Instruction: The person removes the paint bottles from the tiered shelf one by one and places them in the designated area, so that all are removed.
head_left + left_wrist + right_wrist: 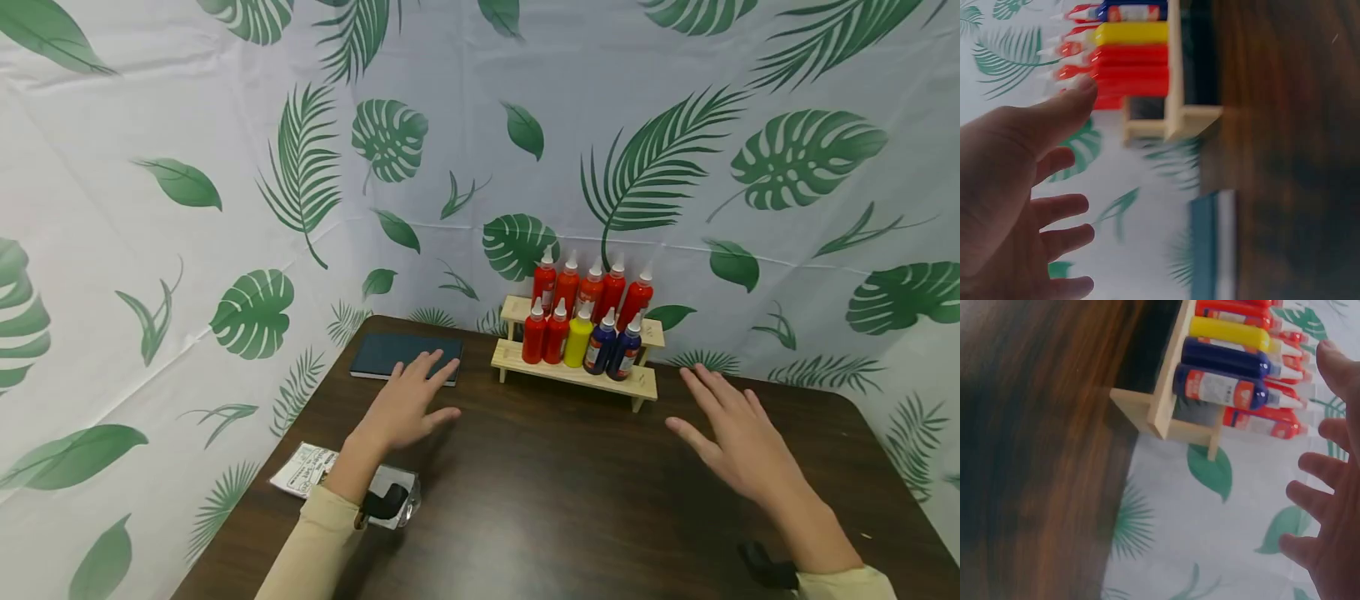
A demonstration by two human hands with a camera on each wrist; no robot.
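Note:
Both hands hover over the dark wooden table with fingers spread and nothing in them. My left hand [407, 406] is nearest a dark blue notebook [401, 354] at the table's back left. On the other side, my right hand [738, 437] is held to the right of a two-tier wooden rack [573, 372]. Red bottles [637, 293] with white nozzle tips line its upper tier. The lower tier carries two red bottles, a yellow bottle [577, 337] and two dark blue bottles [624, 348]. In the right wrist view, a dark blue bottle [1219, 387] shows its label.
A printed paper packet [303, 469] and a clear plastic item [405, 483] lie by the left forearm, partly hidden by it. Behind the table [540, 483] hangs a white cloth [465, 100] with green leaves, close behind the rack.

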